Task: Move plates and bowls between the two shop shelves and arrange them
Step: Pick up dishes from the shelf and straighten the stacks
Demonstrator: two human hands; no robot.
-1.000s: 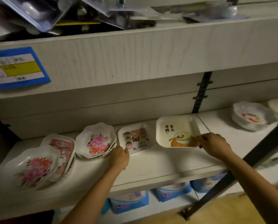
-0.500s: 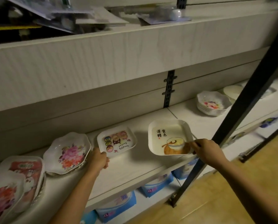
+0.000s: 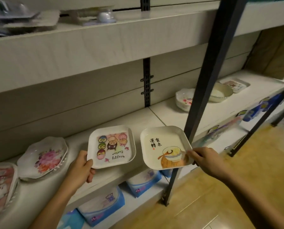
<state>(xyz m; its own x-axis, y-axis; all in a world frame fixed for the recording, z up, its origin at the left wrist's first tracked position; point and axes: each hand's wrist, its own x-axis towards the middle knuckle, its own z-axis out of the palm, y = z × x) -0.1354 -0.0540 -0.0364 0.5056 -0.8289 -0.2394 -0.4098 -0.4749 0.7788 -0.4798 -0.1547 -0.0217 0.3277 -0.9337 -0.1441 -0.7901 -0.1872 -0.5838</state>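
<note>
Plates in both hands: left hand [image 3: 82, 169] pinches the owl plate [image 3: 111, 146] by its corner, right hand [image 3: 207, 160] pinches the bowl-print plate [image 3: 164, 147], both over the front edge of the left shelf [image 3: 78, 142]. Carry step, I'd guess; next needs a free spot on the right shelf [image 3: 220, 109].

2 square white plates sit tilted at the shelf [image 3: 148, 119] front: owl plate [image 3: 111, 146] left of bowl-print plate [image 3: 154, 152].
</note>
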